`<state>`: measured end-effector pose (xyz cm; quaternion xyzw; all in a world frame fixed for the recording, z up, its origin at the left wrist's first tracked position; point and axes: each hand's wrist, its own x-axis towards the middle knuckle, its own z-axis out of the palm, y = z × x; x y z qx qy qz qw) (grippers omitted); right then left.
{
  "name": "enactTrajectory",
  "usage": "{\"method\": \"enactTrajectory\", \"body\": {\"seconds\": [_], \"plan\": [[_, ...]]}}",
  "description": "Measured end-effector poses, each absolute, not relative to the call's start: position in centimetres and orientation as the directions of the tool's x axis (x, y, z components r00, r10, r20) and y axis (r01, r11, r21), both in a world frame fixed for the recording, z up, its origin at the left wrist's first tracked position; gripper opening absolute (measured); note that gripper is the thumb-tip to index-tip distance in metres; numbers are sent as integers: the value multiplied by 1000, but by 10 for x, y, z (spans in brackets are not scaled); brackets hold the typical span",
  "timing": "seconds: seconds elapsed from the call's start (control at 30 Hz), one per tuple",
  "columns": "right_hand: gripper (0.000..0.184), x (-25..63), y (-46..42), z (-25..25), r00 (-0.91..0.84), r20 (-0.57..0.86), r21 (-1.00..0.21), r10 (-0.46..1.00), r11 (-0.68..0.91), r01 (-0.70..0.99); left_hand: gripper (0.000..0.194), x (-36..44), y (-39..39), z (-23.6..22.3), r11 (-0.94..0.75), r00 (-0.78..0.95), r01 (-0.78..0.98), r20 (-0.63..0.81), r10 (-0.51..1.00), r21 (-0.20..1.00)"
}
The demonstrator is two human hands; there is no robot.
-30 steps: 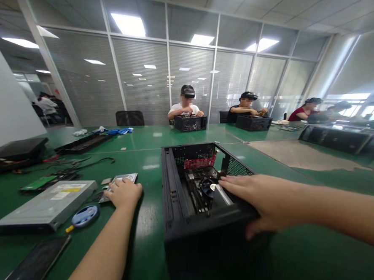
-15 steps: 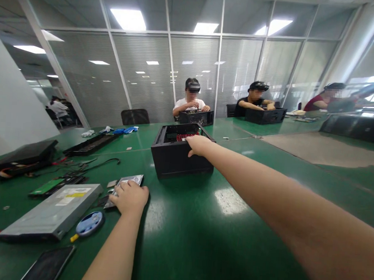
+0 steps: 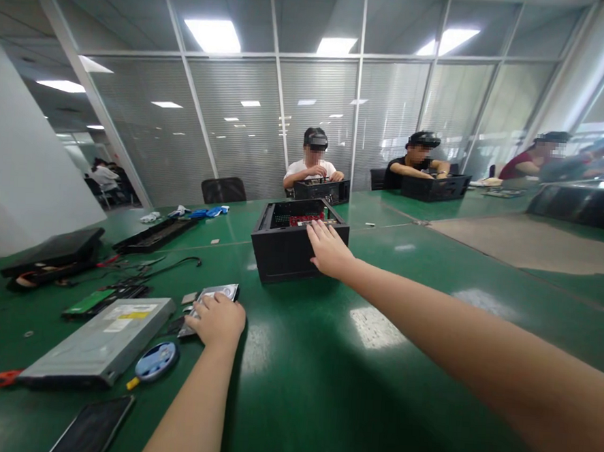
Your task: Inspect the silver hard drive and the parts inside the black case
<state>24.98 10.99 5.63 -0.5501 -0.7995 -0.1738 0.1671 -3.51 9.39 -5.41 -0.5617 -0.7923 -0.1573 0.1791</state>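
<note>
sitting on the green table [image 3: 292, 382], the black computer case [image 3: 290, 256] shows a red board [image 3: 302, 220] inside. from four o'clock, the right hand [image 3: 330, 248] reaches to its near top edge, fingers extended, flat and unclosed, clasping nothing. at eight o'clock from the case, the left hand [image 3: 219, 321] covers part of a hard drive [image 3: 228, 291]; its fingers curve slightly, but their undersides are hidden, so i can't tell whether they grip it. beyond that hand, the silver optical drive [image 3: 103, 343] lies at nine o'clock and the blue round holder [image 3: 156, 361] at eight.
</note>
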Motion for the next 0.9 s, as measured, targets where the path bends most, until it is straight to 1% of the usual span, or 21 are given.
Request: {"method": "enactTrajectory", "body": {"seconds": [0.07,0.13,0.2,0.23,0.37,0.43,0.5,0.57,0.67,0.77,0.8,0.83,0.9], "plan": [[66,266,84,43,-362,444,65,819,374,925,57,-36,97,-57,328,-315,943,449,836,51],[64,284,56,29,-338,428,10,838,369,929,57,-37,99,-58,339,-325,940,440,837,50],[58,299,27,13,-313,410,-58,856,367,928,56,-36,98,-58,342,-328,939,428,842,46],[53,305,12,5,-305,407,-104,861,375,921,56,-35,96,-57,340,-326,939,420,847,43],[39,324,-39,-27,-208,453,-396,867,405,824,56,-24,79,-52,316,-303,948,389,870,31],[32,331,-54,-40,-115,474,-509,873,379,773,56,-16,65,-49,282,-268,959,376,887,20],[26,337,-60,-48,-36,487,-591,873,360,722,56,-8,49,-44,224,-211,975,357,910,6],[24,341,-61,-51,-18,500,-621,866,373,689,57,1,31,-38,165,-154,986,324,933,-5],[22,343,-57,-51,-45,496,-642,867,401,653,53,17,1,-25,70,-65,997,238,969,-13],[19,340,-55,-50,-79,475,-679,877,422,602,53,36,-30,-13,-73,73,997,154,985,-3],[18,338,-55,-50,-92,477,-682,874,434,588,55,43,-39,-11,-112,110,994,129,986,9],[17,336,-55,-50,-103,481,-684,871,446,578,62,49,-46,-9,-115,110,993,120,987,38],[16,333,-57,-49,-116,481,-687,869,456,566,77,60,-57,-10,-68,57,994,130,990,86]]}}
